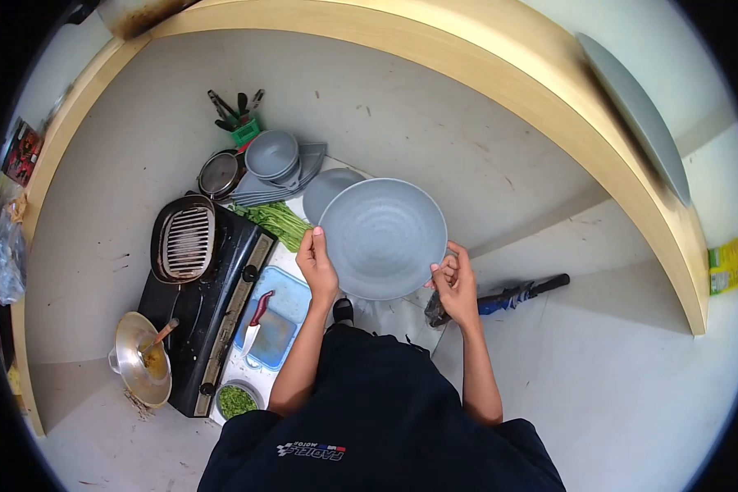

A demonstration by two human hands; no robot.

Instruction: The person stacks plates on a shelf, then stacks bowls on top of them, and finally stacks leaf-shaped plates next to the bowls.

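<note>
A wide grey bowl (pixel 384 238) is held up in front of me, its hollow side facing the camera. My left hand (pixel 316 264) grips its left rim, thumb on the inner face. On the lower right rim, my right hand (pixel 454 283) pinches the edge between thumb and fingers. Behind the bowl's upper left side, another grey round dish (pixel 328 190) is partly hidden. Long green vegetable stalks (pixel 272 220) lie just left of my left hand.
Left of me stand a black gas stove (pixel 221 279), a grill pan (pixel 187 238) and a wok (pixel 142 361). A knife (pixel 257 322) rests on a blue cutting board (pixel 280 348), near chopped greens (pixel 236 400). Stacked grey bowls (pixel 272 154) sit behind. An umbrella (pixel 512 297) leans right. A wooden shelf (pixel 435 33) arches above.
</note>
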